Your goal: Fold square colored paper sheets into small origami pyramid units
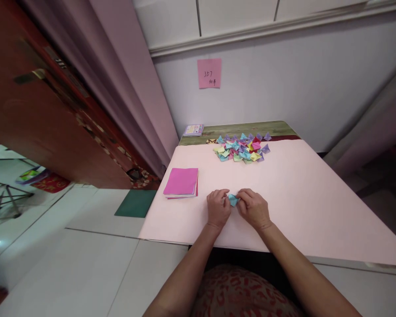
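A small light-blue folded paper piece is between my two hands, just above the pink table cover. My left hand pinches its left side with thumb and fingers. On its right side, my right hand has its fingers closed on the paper too. Farther back lies a pile of small folded paper pieces in blue, green, yellow, purple, pink and red. To the left of my hands is a stack of square paper sheets, with a magenta sheet on top.
Near the wall, a small printed pad lies at the table's back left corner. A pink note with handwriting is stuck on the wall. On the left are a purple curtain, a red-brown door and a green mat on the floor.
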The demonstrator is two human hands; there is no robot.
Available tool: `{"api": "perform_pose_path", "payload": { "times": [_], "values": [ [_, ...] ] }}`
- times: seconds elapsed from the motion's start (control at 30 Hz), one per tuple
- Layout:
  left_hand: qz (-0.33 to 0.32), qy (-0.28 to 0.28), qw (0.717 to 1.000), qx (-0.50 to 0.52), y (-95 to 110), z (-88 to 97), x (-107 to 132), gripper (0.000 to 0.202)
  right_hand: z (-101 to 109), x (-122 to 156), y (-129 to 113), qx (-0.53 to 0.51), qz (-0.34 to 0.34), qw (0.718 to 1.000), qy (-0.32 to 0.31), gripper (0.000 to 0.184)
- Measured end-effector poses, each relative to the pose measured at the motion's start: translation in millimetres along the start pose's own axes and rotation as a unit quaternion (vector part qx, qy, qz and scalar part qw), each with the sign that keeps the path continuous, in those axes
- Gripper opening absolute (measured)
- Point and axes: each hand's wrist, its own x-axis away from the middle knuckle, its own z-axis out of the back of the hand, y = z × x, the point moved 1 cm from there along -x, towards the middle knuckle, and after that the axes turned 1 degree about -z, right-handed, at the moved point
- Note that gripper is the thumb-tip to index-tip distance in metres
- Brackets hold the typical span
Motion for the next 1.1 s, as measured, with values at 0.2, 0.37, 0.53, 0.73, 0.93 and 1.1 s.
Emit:
{"api": "perform_pose_path", "payload": {
  "times": [0.2, 0.37, 0.53, 0.73, 0.93, 1.1],
  "values": [
    [-0.029, -0.017, 0.998, -0.055, 7.0, 2.1, 1.2, 0.014, 0.2, -0.2, -2.4, 0.013, 0.021, 1.000, -0.016, 0.016],
    [-0.046, -0.023, 0.993, -0.107, 13.2, 2.4, 3.8, 0.007, -3.1, 1.3, -1.0, 0.019, 0.020, 0.999, -0.019, 0.017],
    [-0.039, -0.021, 0.993, -0.112, 12.9, 1.1, 5.3, 0.006, -4.3, 1.4, 0.9, -0.001, -0.001, 1.000, -0.031, 0.015],
    [-0.021, -0.065, 0.990, -0.124, 15.4, 5.0, 0.2, 0.008, -4.9, 2.1, 2.1, -0.020, -0.023, 0.999, -0.035, 0.015],
    [0.027, -0.215, 0.958, -0.189, 25.2, 19.1, -16.7, 0.015, -4.2, 1.0, -0.8, 0.003, -0.011, 1.000, -0.025, 0.016],
    [0.064, -0.251, 0.940, -0.223, 30.1, 17.6, -24.7, 0.023, -5.1, 0.1, -1.1, 0.007, 0.006, 1.000, -0.025, 0.018]
  ]
}}
